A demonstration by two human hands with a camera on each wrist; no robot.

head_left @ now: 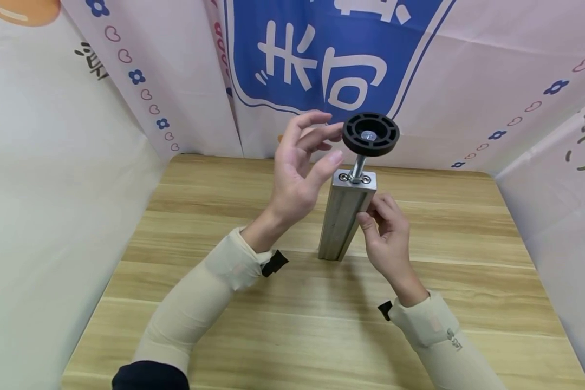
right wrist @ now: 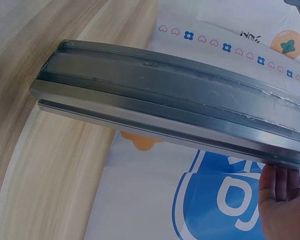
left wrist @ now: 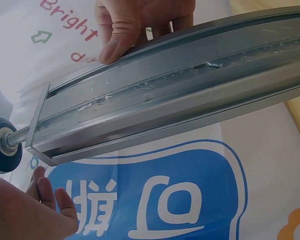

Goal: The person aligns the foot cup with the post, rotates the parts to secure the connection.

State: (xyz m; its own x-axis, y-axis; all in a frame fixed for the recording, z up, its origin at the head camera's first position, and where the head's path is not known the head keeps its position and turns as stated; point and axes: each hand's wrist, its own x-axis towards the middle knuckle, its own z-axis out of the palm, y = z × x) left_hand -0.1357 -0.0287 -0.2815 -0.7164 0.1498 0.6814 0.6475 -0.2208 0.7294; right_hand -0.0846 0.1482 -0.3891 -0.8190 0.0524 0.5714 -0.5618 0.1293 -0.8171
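An aluminium profile [head_left: 343, 222] stands on end on the wooden table. A flat end plate [head_left: 339, 181] with two screws caps its top. From the plate a threaded rod [head_left: 358, 165] rises to a round black levelling foot [head_left: 370, 142]. My left hand [head_left: 297, 179] is just left of the foot, fingers spread and loosely bent; whether a fingertip touches the rim cannot be told. In the left wrist view that hand [left wrist: 35, 210] appears apart from the profile. My right hand [head_left: 389, 238] grips the profile's right edge between thumb and fingers, below the plate.
The wooden table [head_left: 244, 325] reaches back to a printed cloth [head_left: 283, 54] with a blue panel and white characters. White cloth walls [head_left: 39, 189] stand on both sides. Black straps [head_left: 275, 264] show at the cuffs of the pale sleeves.
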